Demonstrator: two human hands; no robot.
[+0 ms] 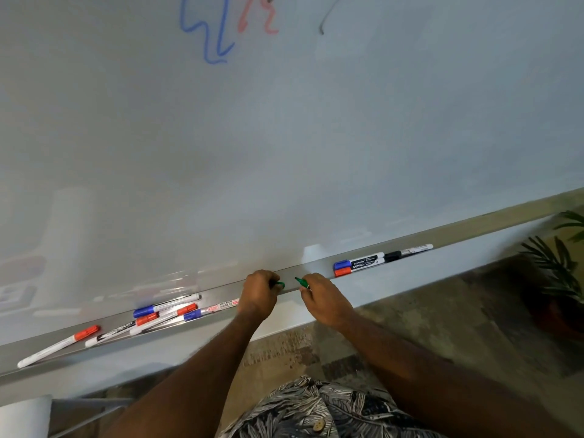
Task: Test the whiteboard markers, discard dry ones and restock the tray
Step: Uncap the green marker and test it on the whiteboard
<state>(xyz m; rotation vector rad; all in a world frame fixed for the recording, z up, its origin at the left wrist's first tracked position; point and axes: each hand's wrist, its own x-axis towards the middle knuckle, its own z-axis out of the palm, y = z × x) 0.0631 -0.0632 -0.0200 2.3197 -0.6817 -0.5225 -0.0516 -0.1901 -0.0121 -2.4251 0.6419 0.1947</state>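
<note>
Both hands are right over the tray (474, 232) at the bottom of the whiteboard (284, 137). The left hand (259, 295) has its fingers curled round a green cap (280, 284), and the right hand (322, 300) pinches the green marker (301, 282), tip pointing at the cap, a small gap between them. A bunch of red and blue markers (164, 314) lies in the tray to the left, three more (369, 260) to the right. Up top there's a blue squiggle (208, 30) and a red squiggle (259, 17).
</note>
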